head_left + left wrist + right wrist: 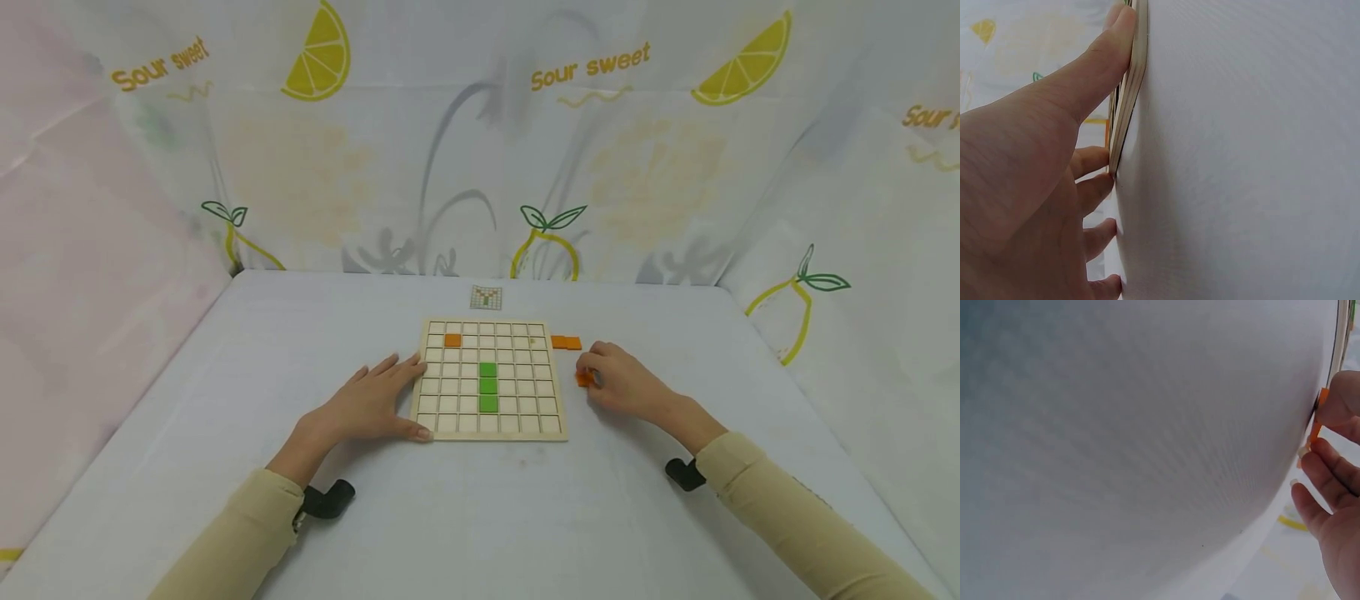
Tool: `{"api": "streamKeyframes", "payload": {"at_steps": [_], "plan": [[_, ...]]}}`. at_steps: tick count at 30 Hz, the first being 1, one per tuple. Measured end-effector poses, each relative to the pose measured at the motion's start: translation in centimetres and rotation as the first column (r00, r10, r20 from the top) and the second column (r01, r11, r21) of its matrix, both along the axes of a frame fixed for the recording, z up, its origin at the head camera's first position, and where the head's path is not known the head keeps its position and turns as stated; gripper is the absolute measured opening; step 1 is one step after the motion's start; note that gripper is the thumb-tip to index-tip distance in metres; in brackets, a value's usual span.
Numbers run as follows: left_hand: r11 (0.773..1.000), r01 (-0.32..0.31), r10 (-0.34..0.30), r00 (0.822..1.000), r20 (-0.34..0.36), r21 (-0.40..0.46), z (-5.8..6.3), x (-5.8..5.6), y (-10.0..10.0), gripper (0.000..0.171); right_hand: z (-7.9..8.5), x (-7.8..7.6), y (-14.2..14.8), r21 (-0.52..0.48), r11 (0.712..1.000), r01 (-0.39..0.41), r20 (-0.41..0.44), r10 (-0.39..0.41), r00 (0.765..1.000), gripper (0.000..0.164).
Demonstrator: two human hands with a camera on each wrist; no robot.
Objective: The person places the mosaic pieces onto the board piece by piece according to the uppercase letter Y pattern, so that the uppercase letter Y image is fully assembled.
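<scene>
Along the left edge of the wooden grid board (487,436), see the left hand (375,399) spread, grip released, with thumb at the near corner; probably best to press lightly there against sliding. Inside the board, find three green tiles (488,386) in a column. Just right of the board, see the right hand (621,382) pinching an orange tile (584,380); to work neatly, hold by the edges and lower flat. Inside the board's far left part, find a lone orange tile (453,341); beside its far right edge, spare orange tiles (573,343). Beyond the board, consult the small pattern card (486,297).
</scene>
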State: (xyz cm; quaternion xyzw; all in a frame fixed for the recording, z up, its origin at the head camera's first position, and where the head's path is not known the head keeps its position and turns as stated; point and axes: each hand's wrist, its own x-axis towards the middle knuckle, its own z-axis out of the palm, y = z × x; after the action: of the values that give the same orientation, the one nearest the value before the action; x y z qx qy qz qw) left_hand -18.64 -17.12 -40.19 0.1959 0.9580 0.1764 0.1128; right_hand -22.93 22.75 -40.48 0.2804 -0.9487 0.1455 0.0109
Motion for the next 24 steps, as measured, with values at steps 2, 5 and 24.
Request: {"api": "streamKeyframes", "payload": {"at_steps": [2,5,24], "plan": [[1.0,0.005,-0.005,1.0,-0.003,0.002,0.0,-0.05,0.08,0.11,0.07,0.01,0.05,-0.002,1.0,0.001,-0.003,-0.001,1.0,0.024],[1.0,0.004,-0.004,1.0,0.001,-0.002,0.01,-0.18,0.19,0.11,0.13,-0.03,0.1,-0.002,1.0,-0.001,-0.013,0.0,1.0,0.024],[1.0,-0.002,0.002,1.0,0.002,-0.007,-0.19,-0.02,-0.2,0.11,0.56,0.03,0.0,-0.051,0.998,-0.046,-0.093,0.041,0.995,0.015]]}}
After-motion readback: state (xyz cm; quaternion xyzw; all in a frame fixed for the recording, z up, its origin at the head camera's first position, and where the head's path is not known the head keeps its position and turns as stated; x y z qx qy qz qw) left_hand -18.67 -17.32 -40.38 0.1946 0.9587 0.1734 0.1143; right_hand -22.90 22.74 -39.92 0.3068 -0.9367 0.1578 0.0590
